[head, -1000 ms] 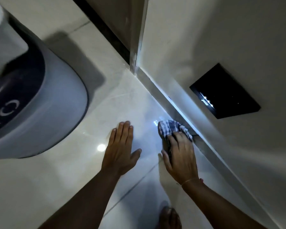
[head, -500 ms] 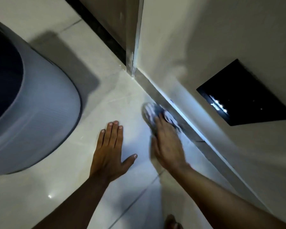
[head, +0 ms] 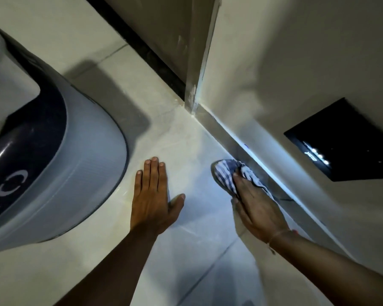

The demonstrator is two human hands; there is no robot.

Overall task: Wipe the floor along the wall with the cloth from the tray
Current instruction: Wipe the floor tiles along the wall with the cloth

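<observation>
Two hands: both are down on the pale tiled floor, and I am crouched over them beside the wall.
Right hand: my right hand lies flat on the checked cloth, fingers together and stretched forward, pressing it to the tile rather than gripping it.
Left hand: my left hand is spread palm-down on bare floor, fingers side by side, thumb splayed out, holding nothing; I judge it is bracing my weight.
Cloth: blue-and-white, bunched, it sticks out ahead of my fingertips, its far edge touching or just beside the skirting strip at the foot of the wall.
Step in hand: I read this as mid-wipe along the wall line, with the corner by the door frame not yet reached.
Doing it well: I should keep the palm flat, hold the cloth's edge tight into the seam where floor meets skirting, and push in one straight pass toward the corner; a bunched cloth may skip, so flattening it would help.
Risk: wet glossy tile could let the bracing hand slide.
Containers: no tray is in view; the large grey-and-navy round appliance stands at left, well apart from the cloth, and I cannot tell what it holds.
Wall plate: a black panel sits on the wall above the wiping line.
</observation>
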